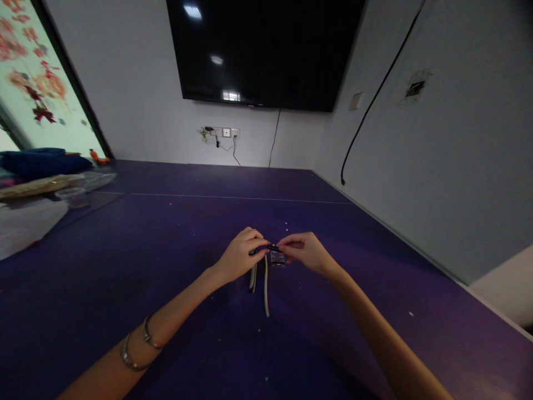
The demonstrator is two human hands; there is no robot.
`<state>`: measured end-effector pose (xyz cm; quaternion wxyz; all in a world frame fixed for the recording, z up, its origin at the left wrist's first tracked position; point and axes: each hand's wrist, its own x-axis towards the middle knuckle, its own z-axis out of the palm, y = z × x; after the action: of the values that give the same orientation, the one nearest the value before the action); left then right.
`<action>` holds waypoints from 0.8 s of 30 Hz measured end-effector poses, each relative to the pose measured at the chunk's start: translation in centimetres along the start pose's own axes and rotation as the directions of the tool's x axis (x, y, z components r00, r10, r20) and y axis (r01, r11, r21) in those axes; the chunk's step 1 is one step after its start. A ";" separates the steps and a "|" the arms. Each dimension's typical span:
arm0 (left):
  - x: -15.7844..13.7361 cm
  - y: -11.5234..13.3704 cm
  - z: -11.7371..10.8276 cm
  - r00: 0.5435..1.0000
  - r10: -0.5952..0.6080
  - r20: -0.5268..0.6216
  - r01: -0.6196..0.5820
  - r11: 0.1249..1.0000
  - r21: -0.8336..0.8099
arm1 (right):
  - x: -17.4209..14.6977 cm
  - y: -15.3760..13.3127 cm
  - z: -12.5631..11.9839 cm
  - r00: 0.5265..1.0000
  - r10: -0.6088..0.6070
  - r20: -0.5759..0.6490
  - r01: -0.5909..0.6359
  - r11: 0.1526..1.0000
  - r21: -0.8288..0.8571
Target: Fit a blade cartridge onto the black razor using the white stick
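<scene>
In the middle of the head view, a small slim black piece [272,248] spans the gap between my two hands; its exact kind is too small to make out. My left hand [240,253] pinches it from the left, and its dark end pokes out under the fingers. From the right, the fingertips of my right hand [308,253] close on its other end. Just beneath it shows a small clear box-like item [277,259]. Below my left fingers are a narrow cream strip [266,289] and a shorter cream-and-black strip [253,278]; whether they are held or lying there, I cannot tell.
The purple surface [166,233] stretches to the walls, with small white specks. A dark blue cloth bundle [45,162] and plastic bags [31,222] lie far left. A black cable [375,100] hangs on the right wall. A television [266,50] and sockets [226,132] are ahead.
</scene>
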<state>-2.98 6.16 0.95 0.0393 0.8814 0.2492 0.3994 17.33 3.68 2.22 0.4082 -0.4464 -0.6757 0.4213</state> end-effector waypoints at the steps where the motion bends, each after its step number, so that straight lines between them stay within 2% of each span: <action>1: 0.0 -0.1 0.1 1.000 0.001 0.001 -0.001 1.000 0.006 | 0.0 0.0 0.0 1.000 -0.006 0.006 0.006 1.000 -0.006; 13: -0.3 -1.0 0.4 0.999 -0.019 -0.029 0.019 1.000 -0.019 | 0.0 0.3 -0.8 0.994 -0.114 0.004 0.112 0.976 -0.187; 19: -0.3 -0.8 0.5 0.998 -0.054 -0.032 0.052 0.997 -0.057 | -0.1 0.4 -0.9 0.967 -0.256 0.018 0.247 0.911 -0.331; 24: -0.4 -0.9 0.6 0.997 -0.074 -0.027 0.072 0.995 -0.065 | -0.1 0.4 -1.1 0.957 -0.287 0.036 0.278 0.875 -0.397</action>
<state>-3.13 6.82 0.07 0.0786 0.8640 0.2690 0.4184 18.47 3.93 2.21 0.3738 -0.4216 -0.8002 0.2056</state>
